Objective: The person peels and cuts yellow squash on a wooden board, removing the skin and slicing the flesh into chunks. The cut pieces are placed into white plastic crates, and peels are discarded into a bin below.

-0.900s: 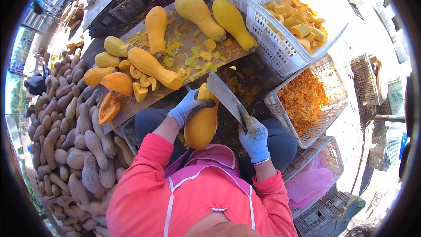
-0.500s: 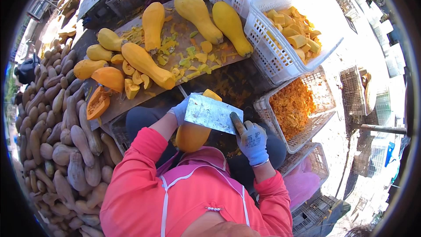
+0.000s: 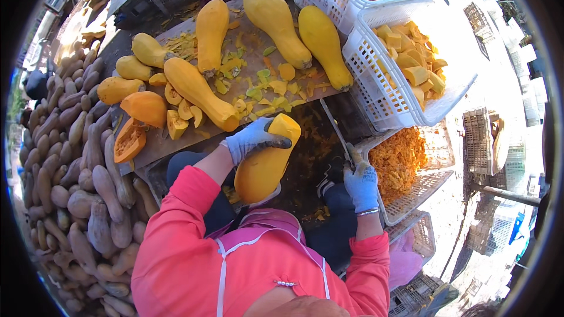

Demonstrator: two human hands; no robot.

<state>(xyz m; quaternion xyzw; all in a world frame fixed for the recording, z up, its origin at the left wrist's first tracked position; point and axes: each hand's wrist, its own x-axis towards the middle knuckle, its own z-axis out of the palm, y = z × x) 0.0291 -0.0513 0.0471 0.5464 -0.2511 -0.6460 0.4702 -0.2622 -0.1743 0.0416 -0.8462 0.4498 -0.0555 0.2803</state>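
Note:
My gloved left hand (image 3: 251, 140) grips a peeled orange-yellow butternut squash (image 3: 261, 170) near its cut upper end, with the bulbous end resting down by my lap. Over to the right, my gloved right hand (image 3: 360, 185) is closed round the handle of a broad-bladed cleaver (image 3: 336, 128), which is turned nearly edge-on and points up and to the left. A gap separates the blade from the squash. Ahead of my left hand, a long peeled squash (image 3: 200, 95) lies on the work board (image 3: 167, 152), near a halved squash (image 3: 130, 141) with its seed hollow showing.
Peelings (image 3: 258, 91) and several whole peeled squashes cover the board. On the right stand a white crate (image 3: 364, 70) of squash chunks and another holding stringy orange pulp (image 3: 399, 158). Unpeeled squashes (image 3: 106, 185) are heaped at the left. A pink bag (image 3: 405, 267) sits by my right arm.
My right hand has drawn the cleaver off the squash to the right and turned it from flat to edge-on. The squash, formerly half hidden by the blade, now shows almost whole.

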